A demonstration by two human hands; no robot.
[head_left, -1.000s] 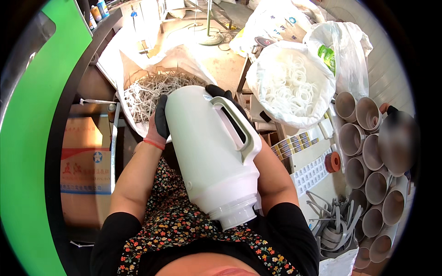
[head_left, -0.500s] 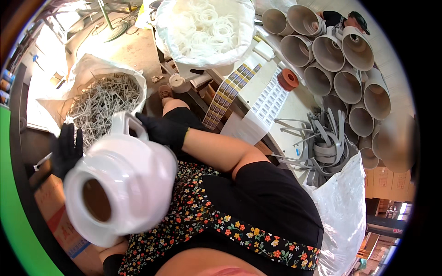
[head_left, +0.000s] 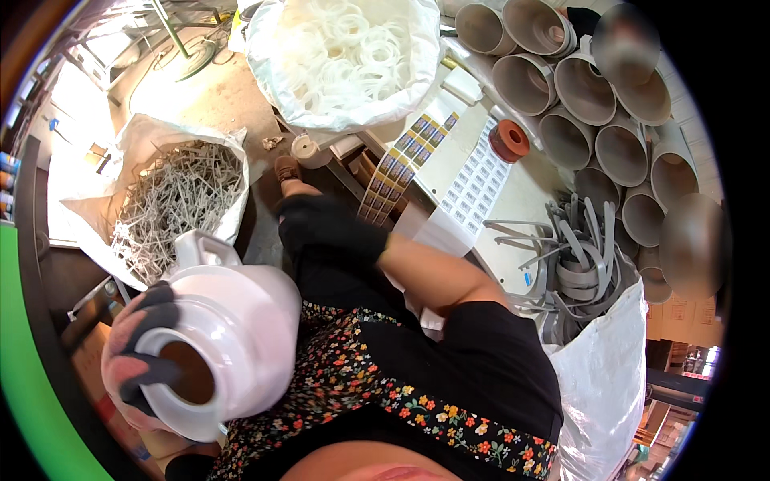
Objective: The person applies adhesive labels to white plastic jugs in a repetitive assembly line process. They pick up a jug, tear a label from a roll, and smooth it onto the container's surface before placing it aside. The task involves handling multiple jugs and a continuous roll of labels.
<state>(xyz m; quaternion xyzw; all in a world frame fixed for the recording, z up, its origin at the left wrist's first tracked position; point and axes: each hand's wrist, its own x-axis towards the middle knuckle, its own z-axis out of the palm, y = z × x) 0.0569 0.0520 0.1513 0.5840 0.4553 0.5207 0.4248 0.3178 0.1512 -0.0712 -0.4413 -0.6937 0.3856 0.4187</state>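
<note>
A white plastic jug body [head_left: 257,321] with a moulded handle and a round open mouth lies tilted against my lap, its mouth facing me. My left hand [head_left: 148,345], in a black glove, wraps its fingers over the collar, and some fingertips reach the mouth's edge. My right hand [head_left: 325,228], gloved in black too, is apart from the jug, over my right thigh. Motion blurs its fingers, so I cannot see whether it holds anything. Beyond the jug stands a white sack [head_left: 92,216] full of thin grey rod-like pieces [head_left: 180,192].
A sack of translucent rings [head_left: 353,48] stands at the far middle. On the table to the right [head_left: 433,164] lie label strips [head_left: 473,184] and a brown-red tape roll [head_left: 509,140]. Grey curved straps [head_left: 581,264] fill another sack. Grey cylinders [head_left: 565,136] are stacked behind; a green surface [head_left: 24,361] borders the left.
My right hand has left the jug's handle and moved right. My left hand, which was spread beside the jug, now grips its collar. The jug has shifted slightly downward.
</note>
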